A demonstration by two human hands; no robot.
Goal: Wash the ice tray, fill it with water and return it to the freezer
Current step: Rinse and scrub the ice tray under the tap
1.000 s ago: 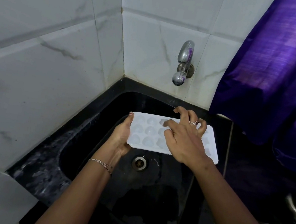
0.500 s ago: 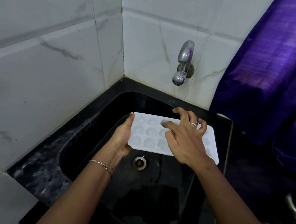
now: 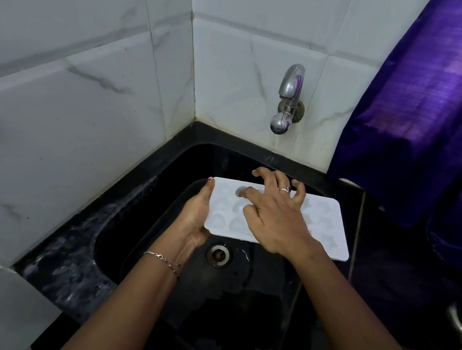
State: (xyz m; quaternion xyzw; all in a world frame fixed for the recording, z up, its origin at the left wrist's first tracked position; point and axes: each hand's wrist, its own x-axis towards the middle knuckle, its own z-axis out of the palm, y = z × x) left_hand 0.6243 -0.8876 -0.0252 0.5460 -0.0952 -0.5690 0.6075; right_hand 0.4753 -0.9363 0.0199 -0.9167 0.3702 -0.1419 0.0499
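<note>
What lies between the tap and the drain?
In the head view, the ice tray, held over the sink, with the right hand on it.

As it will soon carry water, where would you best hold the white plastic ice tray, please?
Probably by the short ends of the white plastic ice tray, a hand from each side, as the left hand holds it: it lies long, shallow, level.
</note>
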